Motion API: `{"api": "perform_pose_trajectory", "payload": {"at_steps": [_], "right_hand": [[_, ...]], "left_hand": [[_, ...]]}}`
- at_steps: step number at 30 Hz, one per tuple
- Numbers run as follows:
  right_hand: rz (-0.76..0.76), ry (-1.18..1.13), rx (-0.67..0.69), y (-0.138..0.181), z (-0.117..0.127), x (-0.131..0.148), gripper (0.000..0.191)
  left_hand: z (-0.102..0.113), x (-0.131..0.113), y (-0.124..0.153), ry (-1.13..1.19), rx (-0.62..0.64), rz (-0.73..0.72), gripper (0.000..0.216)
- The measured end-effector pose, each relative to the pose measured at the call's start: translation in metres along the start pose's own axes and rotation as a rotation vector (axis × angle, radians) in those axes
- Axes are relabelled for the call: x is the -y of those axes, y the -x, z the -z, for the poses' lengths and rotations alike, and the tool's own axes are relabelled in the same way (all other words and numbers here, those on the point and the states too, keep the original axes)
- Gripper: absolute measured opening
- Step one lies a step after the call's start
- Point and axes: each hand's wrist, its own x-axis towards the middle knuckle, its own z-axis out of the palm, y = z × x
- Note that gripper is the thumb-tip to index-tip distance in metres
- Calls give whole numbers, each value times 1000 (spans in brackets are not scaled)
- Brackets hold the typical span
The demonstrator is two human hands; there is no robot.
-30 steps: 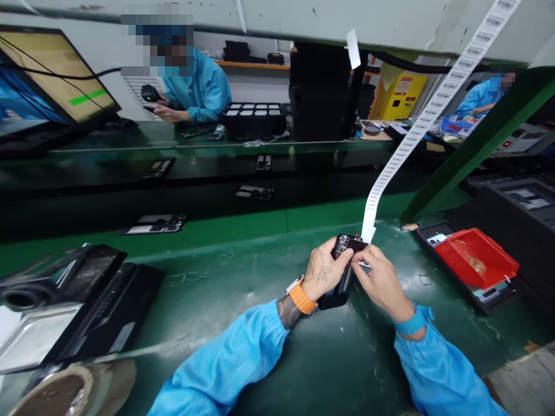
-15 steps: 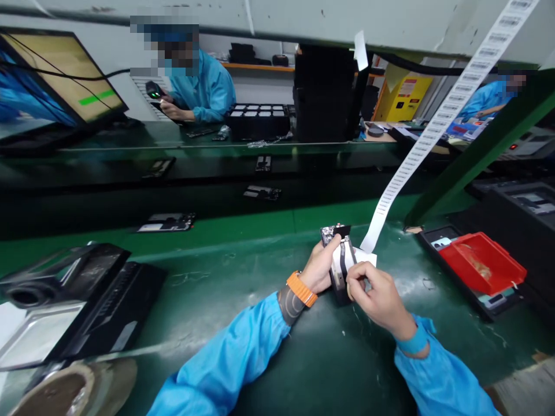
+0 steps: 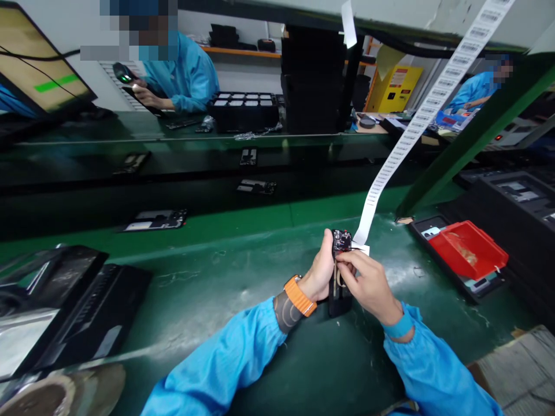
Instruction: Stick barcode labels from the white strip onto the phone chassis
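Observation:
My left hand [image 3: 321, 271], with an orange watch band at the wrist, is wrapped round the left side of an opened phone body [image 3: 341, 240]. The phone's circuit board shows at the top end, and its dark lower part points toward me. Over the phone's middle, my right hand [image 3: 368, 280] has its thumb and fingers pinched together. Whatever they may hold is too small and covered to make out. A thin curved tan strip [image 3: 340, 278] shows beside the right fingertips. Just behind the phone, a long strip of barcode labels [image 3: 390, 162] comes down to the bench.
A red bin [image 3: 468, 248] sits on a black tray [image 3: 481, 294] at right, near a green post [image 3: 459, 144]. Several opened phones, one a phone body [image 3: 158, 220], lie beyond the bench. Black equipment [image 3: 104, 312] stands at left. Across from me, a person [image 3: 182, 75] holds a scanner.
The pale battery area and the black flap on the phone no longer show; the circuit board is uncovered. My right hand has moved up along the phone. The view has shifted slightly.

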Motion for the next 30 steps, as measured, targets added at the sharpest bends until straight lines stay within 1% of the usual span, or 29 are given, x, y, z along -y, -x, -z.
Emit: {"api": "perform_pose_trajectory", "payload": {"at_steps": [6,10,12,14,16,17,18,19,20,21,22,23,24,25,27,29,30], "right_hand": [[-63,-83,124,-5,12,-2,10],[-49,-45,185,-7,15,-3,13],[-21,-8,193,-7,13,1,13],[21,-2,215,-7,14,6,12],[69,-45,255,-5,28,5,13],[74,-63,259,-4,41,-1,13],[60,-63,235,-1,60,-11,14],[19,-24,170,3,82,-26,15],[-72,62,57,8,107,-46,15],[-165,188,-95,14,133,-69,14],[-263,357,-233,21,158,-95,13],[-359,519,-307,27,181,-120,12],[-418,638,-303,34,200,-143,13],[-454,714,-278,39,214,-164,19],[-450,772,-154,48,231,-193,33],[-416,793,-107,50,235,-205,39],[-402,803,-133,49,234,-204,37]], "left_hand": [[-2,2,4,-208,-33,-66,73],[-6,5,8,-301,-86,-92,71],[-8,6,9,-292,-106,-72,69],[-10,4,9,-231,-114,-46,67],[-10,-3,6,-138,-122,-35,65],[-9,-10,4,-86,-136,-48,64],[-8,-18,2,-35,-155,-80,62],[-6,-28,-2,5,-168,-123,59],[-4,-40,-6,28,-171,-168,55],[-2,-51,-12,24,-155,-196,53],[-1,-63,-19,-7,-116,-190,52],[-1,-74,-29,-56,-54,-153,54],[-1,-84,-39,-110,24,-93,57],[-3,-92,-51,-151,108,-35,60],[-8,-103,-76,-188,265,55,66],[-14,-107,-98,-205,372,125,70],[-17,-108,-107,-220,405,164,72]]}}
